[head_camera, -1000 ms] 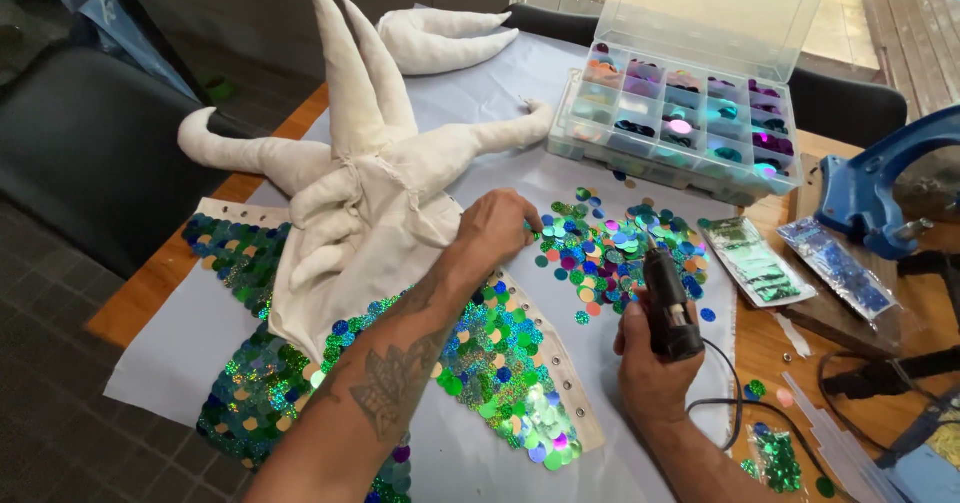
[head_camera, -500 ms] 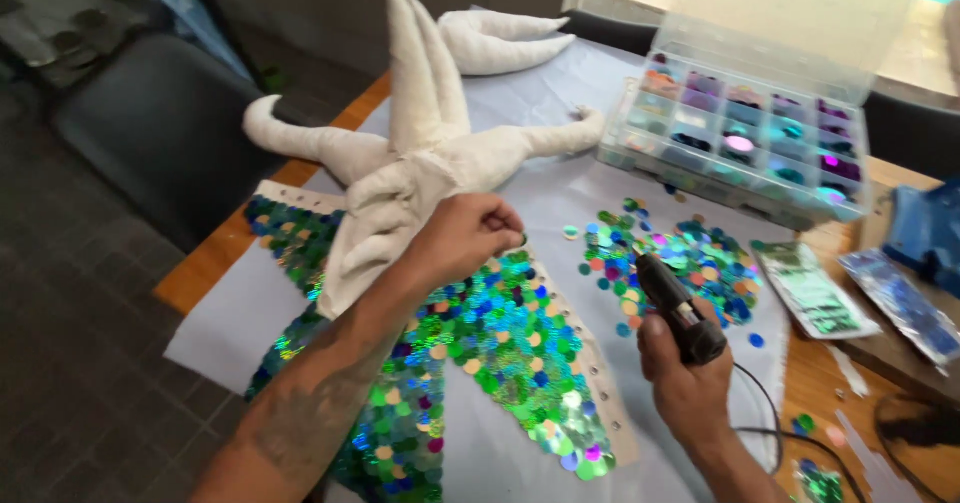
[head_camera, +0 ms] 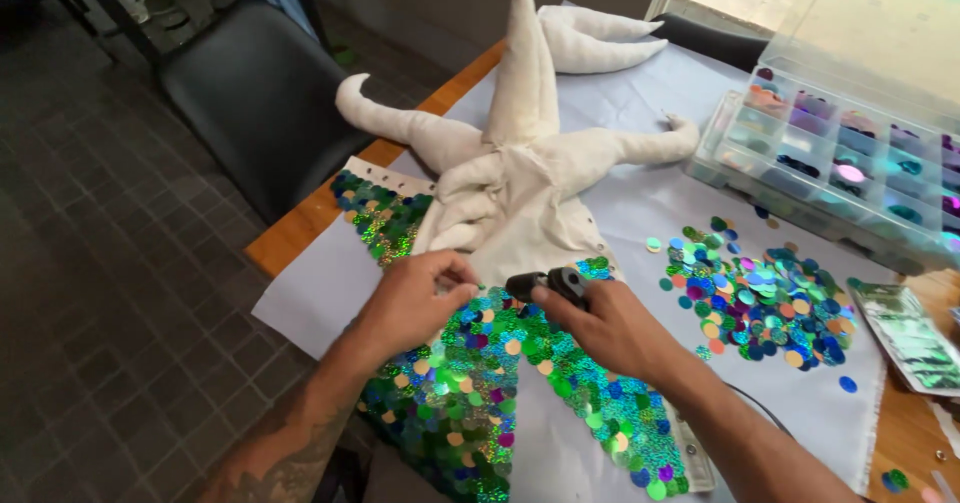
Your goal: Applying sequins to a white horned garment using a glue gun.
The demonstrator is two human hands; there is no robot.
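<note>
A cream stuffed fabric piece (head_camera: 520, 163) with several horn-like arms lies on a white sheet (head_camera: 320, 288). Its lower part is covered with shiny green, blue and gold sequins (head_camera: 470, 383). My left hand (head_camera: 415, 298) pinches at the fabric edge where the sequins begin. My right hand (head_camera: 600, 328) holds a black glue gun (head_camera: 548, 285), its tip pointing at the same spot beside my left fingers. A cord (head_camera: 765, 403) runs back from the gun to the right.
A loose pile of sequins (head_camera: 760, 298) lies on the sheet to the right. Behind it stands an open clear compartment box (head_camera: 840, 158) of sequins. A packet of green sequins (head_camera: 905, 338) lies at the right. A black chair (head_camera: 255, 93) stands beyond the wooden table edge (head_camera: 290, 238).
My right hand has brought the glue gun left from beside the loose sequins to the fabric edge by my left hand. The view has shifted right and down.
</note>
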